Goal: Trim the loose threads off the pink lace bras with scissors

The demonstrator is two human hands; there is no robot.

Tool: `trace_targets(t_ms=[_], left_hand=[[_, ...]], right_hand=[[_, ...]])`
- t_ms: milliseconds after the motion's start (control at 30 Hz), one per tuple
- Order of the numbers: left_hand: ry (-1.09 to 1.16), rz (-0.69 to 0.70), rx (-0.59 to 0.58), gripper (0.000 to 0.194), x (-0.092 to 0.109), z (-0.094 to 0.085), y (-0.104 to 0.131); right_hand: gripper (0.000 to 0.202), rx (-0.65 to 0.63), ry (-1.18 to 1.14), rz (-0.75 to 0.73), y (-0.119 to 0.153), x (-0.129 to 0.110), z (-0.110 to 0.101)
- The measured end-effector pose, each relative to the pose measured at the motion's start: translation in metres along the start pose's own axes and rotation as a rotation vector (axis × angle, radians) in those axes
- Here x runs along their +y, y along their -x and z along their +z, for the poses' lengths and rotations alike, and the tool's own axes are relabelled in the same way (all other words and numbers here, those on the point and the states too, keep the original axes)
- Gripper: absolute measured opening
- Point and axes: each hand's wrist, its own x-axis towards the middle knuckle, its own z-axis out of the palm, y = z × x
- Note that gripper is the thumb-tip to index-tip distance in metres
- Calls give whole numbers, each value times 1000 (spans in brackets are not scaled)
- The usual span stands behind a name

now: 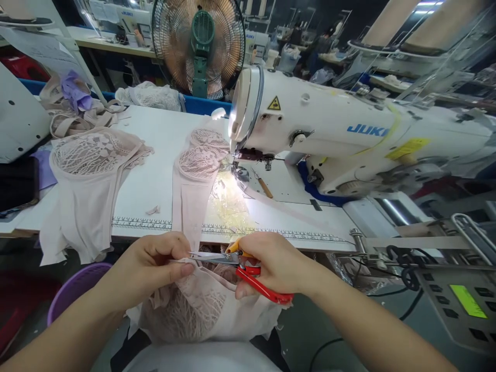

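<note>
My left hand pinches the edge of a pale pink lace bra piece between thumb and forefinger, over my lap. In my right hand is a pair of scissors with red and orange handles. Their blades point left and lie at the fabric edge close to my left fingertips. Whether the blades are parted is hard to make out. Another lace bra piece runs from under the sewing machine head down to the table's front edge, just beyond my hands.
The JUKI sewing machine stands on the white table. A wooden-handled tool lies by its needle area. More lace bra pieces are stacked at left, above a purple basket. A fan stands behind; a control panel sits at right.
</note>
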Motion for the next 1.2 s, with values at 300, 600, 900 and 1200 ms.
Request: trace_targets(t_ms=[300,600,900,1200], left_hand=[[27,-11,-100,14,6,0,-3],[19,-18,-103,12,6,-1,-9],[-11,-21,-55,10,3,-2,-7],[-253,70,101,11,6,-3,2]], right_hand=[[51,-9,45,-62,2,-2,-7],[54,-56,84,-13,-1,-6,-12],[42,-83,-54,11,1,-1,-4],[43,-3,-405,81,-5,-13,20]])
